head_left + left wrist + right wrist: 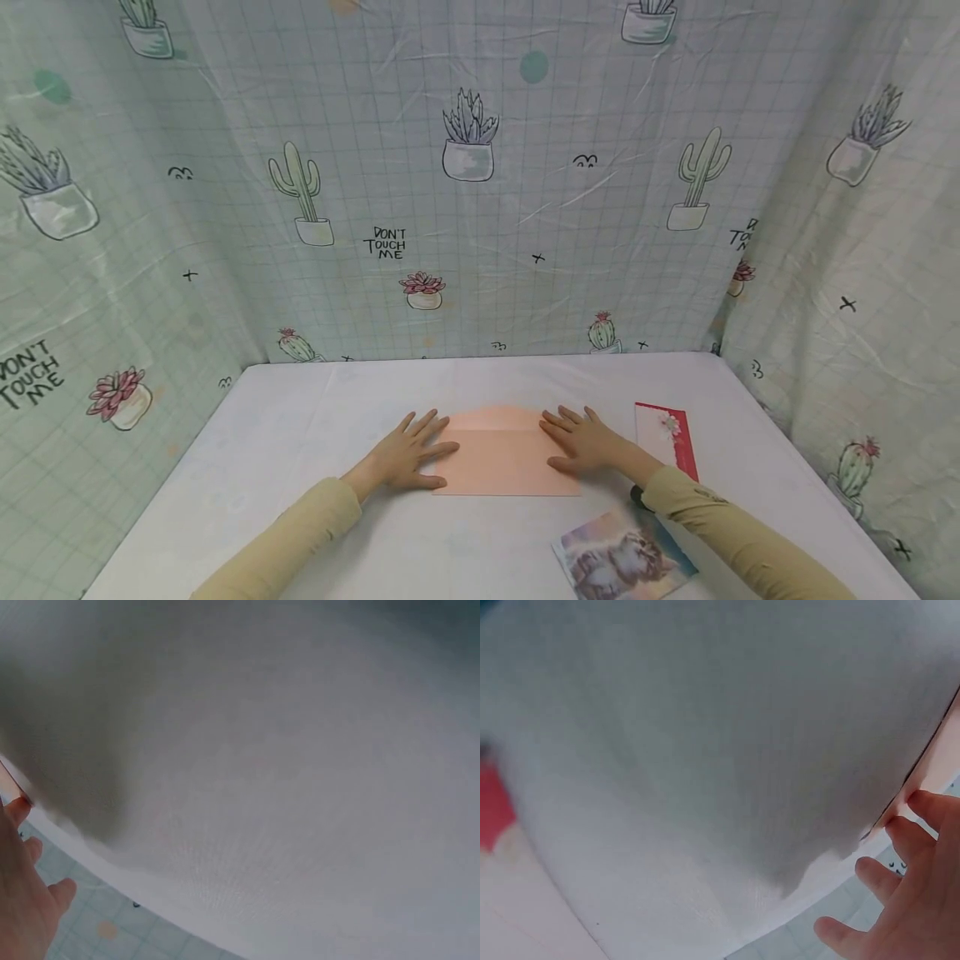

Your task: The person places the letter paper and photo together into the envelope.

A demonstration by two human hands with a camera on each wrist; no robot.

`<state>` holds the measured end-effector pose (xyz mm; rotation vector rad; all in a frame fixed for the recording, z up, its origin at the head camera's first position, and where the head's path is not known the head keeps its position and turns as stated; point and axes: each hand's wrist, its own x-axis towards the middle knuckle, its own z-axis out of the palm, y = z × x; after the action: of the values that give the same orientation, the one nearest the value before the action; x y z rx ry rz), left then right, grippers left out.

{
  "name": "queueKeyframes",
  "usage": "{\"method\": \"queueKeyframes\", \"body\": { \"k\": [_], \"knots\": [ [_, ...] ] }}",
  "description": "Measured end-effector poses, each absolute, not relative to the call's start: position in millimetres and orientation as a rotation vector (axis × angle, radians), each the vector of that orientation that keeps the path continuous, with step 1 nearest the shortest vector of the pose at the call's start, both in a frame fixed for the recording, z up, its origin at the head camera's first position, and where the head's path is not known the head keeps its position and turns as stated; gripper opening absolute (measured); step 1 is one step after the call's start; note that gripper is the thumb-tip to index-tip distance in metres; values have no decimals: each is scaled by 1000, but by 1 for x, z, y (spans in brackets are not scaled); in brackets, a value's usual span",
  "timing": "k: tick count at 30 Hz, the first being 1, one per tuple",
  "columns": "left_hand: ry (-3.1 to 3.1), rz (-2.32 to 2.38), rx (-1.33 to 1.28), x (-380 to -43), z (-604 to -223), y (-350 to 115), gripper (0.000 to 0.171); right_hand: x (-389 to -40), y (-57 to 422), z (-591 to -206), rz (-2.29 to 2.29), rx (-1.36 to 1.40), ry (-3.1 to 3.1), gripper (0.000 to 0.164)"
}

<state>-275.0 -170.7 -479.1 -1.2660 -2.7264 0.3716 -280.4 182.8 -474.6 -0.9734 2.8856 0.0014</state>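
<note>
"While that peach envelope (504, 463) is lying flat on the table (465, 550), what's touching it?"
"Left hand (407, 455) and right hand (590, 442), lol. Both are resting at opposite ends, fingers sitting spread apart."

Small screened work booth: creased, pale-green sheeting (517, 208), printed with potted cacti (303, 196) and the lettering "DON'T TOUCH ME" (386, 242), hangs behind and along both sides of a white counter (300, 433). The kind of building beyond cannot be determined.
</note>
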Motion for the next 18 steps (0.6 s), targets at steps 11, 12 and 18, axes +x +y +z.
{"method": "queueKeyframes", "body": {
  "k": [11, 12, 18],
  "knots": [
    [-2678, 216, -1302, -275, -488, -175, 63, -279, 181, -470, 23, -923, 2865, 69],
    [-2672, 198, -1308, -275, -488, -176, 63, -279, 181, -470, 28, -923, 2864, 69],
    [-2664, 281, -1278, -271, -481, -173, 62, -280, 182, -466, 30, -949, 2869, 67]
  ]
}}
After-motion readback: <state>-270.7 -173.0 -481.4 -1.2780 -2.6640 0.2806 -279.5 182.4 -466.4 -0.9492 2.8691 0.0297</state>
